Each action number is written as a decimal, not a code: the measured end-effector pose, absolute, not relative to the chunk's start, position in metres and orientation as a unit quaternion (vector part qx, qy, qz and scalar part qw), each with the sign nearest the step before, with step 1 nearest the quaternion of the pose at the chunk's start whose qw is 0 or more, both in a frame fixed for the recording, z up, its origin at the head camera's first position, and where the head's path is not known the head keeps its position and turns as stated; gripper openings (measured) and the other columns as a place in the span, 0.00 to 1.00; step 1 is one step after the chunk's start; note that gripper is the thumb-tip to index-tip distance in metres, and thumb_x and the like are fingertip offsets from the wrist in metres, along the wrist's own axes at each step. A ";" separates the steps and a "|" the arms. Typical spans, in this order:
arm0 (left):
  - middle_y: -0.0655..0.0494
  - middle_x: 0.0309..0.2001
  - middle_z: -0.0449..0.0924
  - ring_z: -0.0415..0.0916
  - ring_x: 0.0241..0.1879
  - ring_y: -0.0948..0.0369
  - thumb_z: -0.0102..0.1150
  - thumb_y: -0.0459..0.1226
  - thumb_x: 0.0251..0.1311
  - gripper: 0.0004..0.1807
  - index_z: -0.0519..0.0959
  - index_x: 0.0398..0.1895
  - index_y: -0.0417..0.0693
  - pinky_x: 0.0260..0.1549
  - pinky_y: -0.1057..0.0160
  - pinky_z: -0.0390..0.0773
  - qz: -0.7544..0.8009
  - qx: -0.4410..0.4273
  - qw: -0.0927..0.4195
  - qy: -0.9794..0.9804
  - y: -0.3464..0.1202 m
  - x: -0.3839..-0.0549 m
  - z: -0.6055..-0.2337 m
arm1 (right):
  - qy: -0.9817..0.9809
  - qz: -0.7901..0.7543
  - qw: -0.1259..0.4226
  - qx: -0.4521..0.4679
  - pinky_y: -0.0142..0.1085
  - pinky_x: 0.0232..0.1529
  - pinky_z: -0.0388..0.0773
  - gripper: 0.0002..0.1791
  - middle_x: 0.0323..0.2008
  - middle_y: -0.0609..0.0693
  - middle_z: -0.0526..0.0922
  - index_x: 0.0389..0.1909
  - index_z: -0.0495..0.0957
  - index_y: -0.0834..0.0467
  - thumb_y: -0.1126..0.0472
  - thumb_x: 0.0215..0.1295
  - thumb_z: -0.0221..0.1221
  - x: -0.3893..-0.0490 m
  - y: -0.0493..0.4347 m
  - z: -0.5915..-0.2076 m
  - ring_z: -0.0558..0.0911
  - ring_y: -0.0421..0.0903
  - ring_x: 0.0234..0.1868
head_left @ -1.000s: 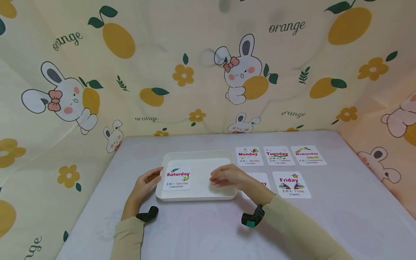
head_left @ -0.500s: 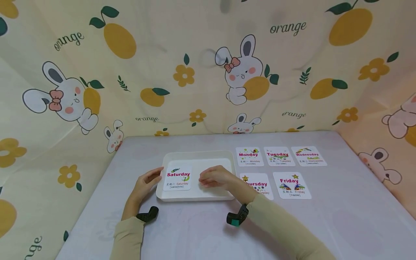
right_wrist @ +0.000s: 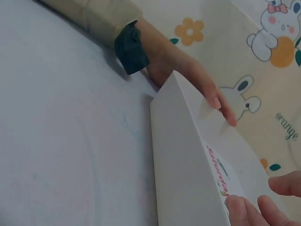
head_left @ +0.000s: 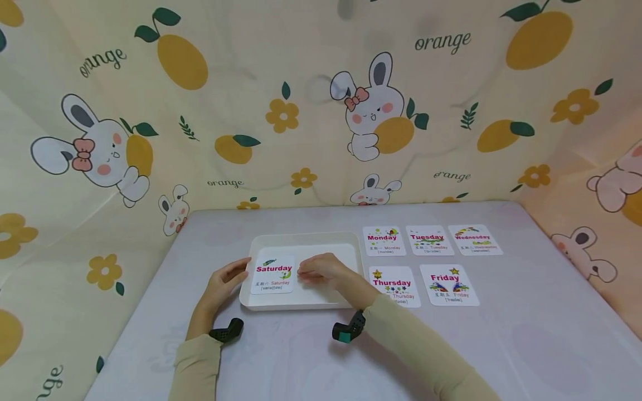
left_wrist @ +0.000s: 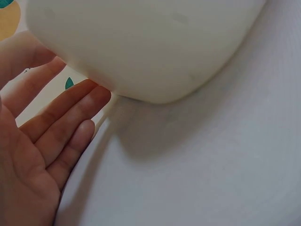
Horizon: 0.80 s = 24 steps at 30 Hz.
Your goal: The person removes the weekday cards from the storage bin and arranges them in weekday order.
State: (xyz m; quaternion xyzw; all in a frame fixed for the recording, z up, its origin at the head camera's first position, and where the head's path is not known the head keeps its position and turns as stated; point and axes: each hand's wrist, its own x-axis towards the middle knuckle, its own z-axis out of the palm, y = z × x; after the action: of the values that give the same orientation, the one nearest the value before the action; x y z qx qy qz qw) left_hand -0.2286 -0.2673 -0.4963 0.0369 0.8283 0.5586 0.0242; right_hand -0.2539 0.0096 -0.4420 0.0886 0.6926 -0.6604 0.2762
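A white tray [head_left: 321, 306] lies on the table. My left hand [head_left: 223, 284] holds its left end: in the right wrist view two fingertips hook over the rim, while in the left wrist view other fingers [left_wrist: 70, 136] rest against the outer wall. Inside, at the left, lies a white Saturday card [head_left: 273, 274]. Just right of that card, my right hand [head_left: 328, 275] hovers over the tray floor. Its thumb and fingers are loosely bent with a gap between them and nothing held, as the right wrist view shows.
Right of the tray, Monday [head_left: 383, 241], Tuesday [head_left: 428, 241] and Wednesday [head_left: 473, 240] cards form a row. Thursday [head_left: 393, 275] and Friday [head_left: 448, 285] cards lie in front, the Thursday card partly behind my right forearm. A patterned cloth [head_left: 301, 139] hangs behind the white table.
My right hand has moved left over the tray toward the Saturday card, uncovering more of the Thursday card. The left hand, tray and cards have stayed in place.
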 end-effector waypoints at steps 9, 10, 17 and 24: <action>0.46 0.68 0.71 0.71 0.53 0.78 0.56 0.42 0.67 0.26 0.70 0.66 0.45 0.50 0.86 0.67 0.552 0.031 0.028 0.833 -0.267 -0.229 -0.496 | 0.664 -0.684 0.280 0.114 0.33 0.39 0.85 0.12 0.39 0.60 0.88 0.45 0.81 0.68 0.70 0.59 0.62 -0.256 0.004 -0.447 0.88 0.45 0.34; 0.46 0.68 0.71 0.71 0.54 0.77 0.56 0.43 0.66 0.26 0.70 0.66 0.45 0.50 0.86 0.67 0.552 0.029 0.029 0.833 -0.267 -0.229 -0.496 | 0.662 -0.686 0.280 0.116 0.33 0.39 0.85 0.13 0.40 0.60 0.88 0.46 0.80 0.68 0.70 0.59 0.62 -0.256 0.003 -0.447 0.88 0.45 0.34; 0.45 0.68 0.70 0.69 0.50 0.85 0.56 0.44 0.66 0.27 0.70 0.66 0.45 0.49 0.86 0.67 0.549 0.023 0.028 0.835 -0.268 -0.230 -0.496 | 0.657 -0.690 0.267 0.147 0.34 0.42 0.85 0.17 0.45 0.62 0.86 0.51 0.78 0.69 0.70 0.61 0.60 -0.252 -0.004 -0.442 0.86 0.43 0.32; 0.47 0.68 0.70 0.68 0.48 0.88 0.57 0.45 0.65 0.27 0.70 0.65 0.46 0.49 0.86 0.67 0.554 0.020 0.029 0.832 -0.266 -0.229 -0.497 | 0.650 -0.695 0.251 0.179 0.33 0.39 0.85 0.16 0.44 0.61 0.87 0.50 0.78 0.68 0.69 0.60 0.60 -0.250 -0.011 -0.441 0.84 0.41 0.28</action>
State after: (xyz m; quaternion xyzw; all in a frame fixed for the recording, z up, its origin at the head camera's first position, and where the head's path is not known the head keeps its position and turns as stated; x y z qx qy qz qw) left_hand -0.2295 -0.2663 -0.4972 0.0197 0.8318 0.5539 0.0294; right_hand -0.2501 -0.0109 -0.4405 0.1785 0.6497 -0.6950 0.2511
